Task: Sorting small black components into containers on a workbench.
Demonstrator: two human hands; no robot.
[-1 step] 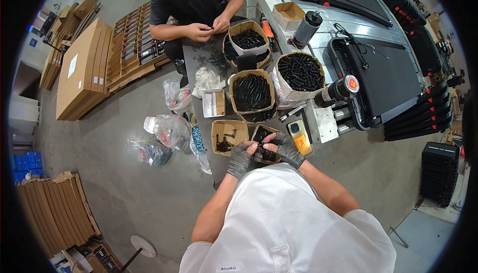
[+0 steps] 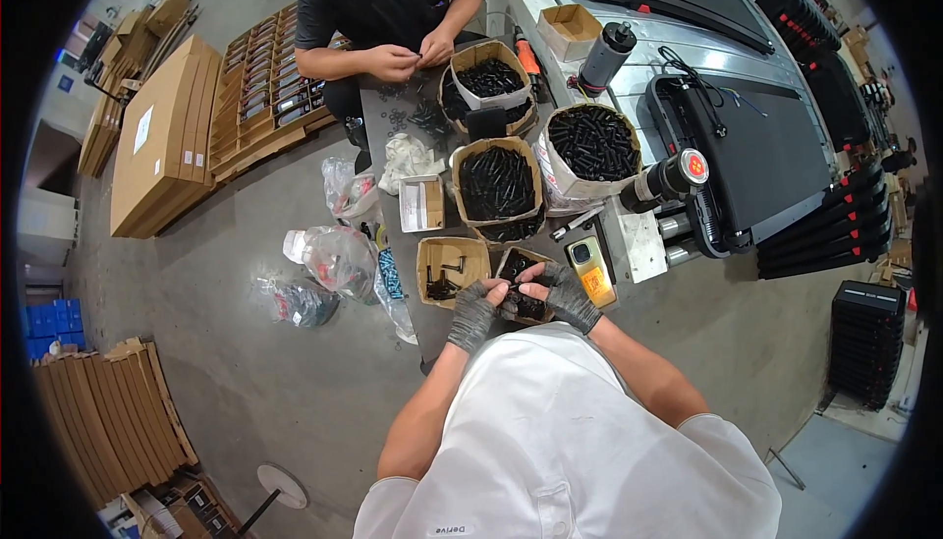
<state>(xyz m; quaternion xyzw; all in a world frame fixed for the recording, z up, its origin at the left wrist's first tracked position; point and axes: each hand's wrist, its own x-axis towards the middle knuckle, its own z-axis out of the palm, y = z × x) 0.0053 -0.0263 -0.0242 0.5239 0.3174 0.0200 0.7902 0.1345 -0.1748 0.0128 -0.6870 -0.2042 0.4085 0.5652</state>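
Note:
My left hand (image 2: 477,311) and my right hand (image 2: 564,295), both in grey fingerless gloves, meet at the near edge of the table. The fingers of each are pinched together, and whatever is between them is too small and dark to make out. Right beneath them stands a small cardboard box (image 2: 502,267) of small black parts (image 2: 515,262), partly covered by my hands. Left of it is a wider open box (image 2: 470,247) with a few black bolt-like pieces (image 2: 442,288) in it. A phone (image 2: 590,271) with an orange label lies by my right hand.
Larger boxes of black parts (image 2: 497,183) and a white bucket (image 2: 575,185) of black pieces (image 2: 593,142) stand farther back. A white carton (image 2: 421,203) and a cloth (image 2: 408,160) lie left. Across the table a person (image 2: 388,8) handles something small. Treadmill-like machines (image 2: 747,146) fill the right.

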